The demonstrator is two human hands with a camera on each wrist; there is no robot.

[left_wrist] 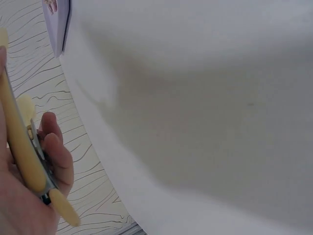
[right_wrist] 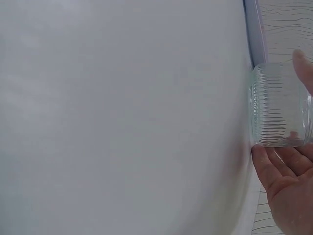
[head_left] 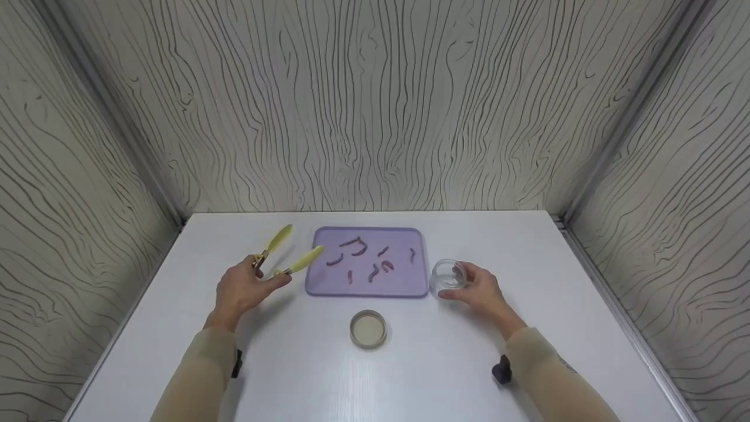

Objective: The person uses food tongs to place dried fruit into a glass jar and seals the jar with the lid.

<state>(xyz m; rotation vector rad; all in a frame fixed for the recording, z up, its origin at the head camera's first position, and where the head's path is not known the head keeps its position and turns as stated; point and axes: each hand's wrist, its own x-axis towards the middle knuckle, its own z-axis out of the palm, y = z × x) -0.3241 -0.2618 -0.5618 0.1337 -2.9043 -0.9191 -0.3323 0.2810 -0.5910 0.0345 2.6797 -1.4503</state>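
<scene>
In the head view my left hand (head_left: 243, 288) holds a pair of yellow-tipped tongs (head_left: 306, 258), their two arms spread apart, just left of a purple tray (head_left: 319, 287). The left wrist view shows the tongs' yellow handle (left_wrist: 24, 142) lying across the palm with fingers curled round it. On the tray lie several small reddish-brown worm-like pieces (head_left: 374, 273), scattered apart. My right hand (head_left: 483, 291) grips a clear glass jar (head_left: 443, 284) at the tray's right edge, thumb and fingers on either side. Ribbed glass shows low on the jar (right_wrist: 279, 107) in the right wrist view.
A round lid (head_left: 368, 329) lies on the white table (head_left: 328, 381) in front of the tray. Wood-grain patterned panels (head_left: 375, 117) stand behind the table and at both sides.
</scene>
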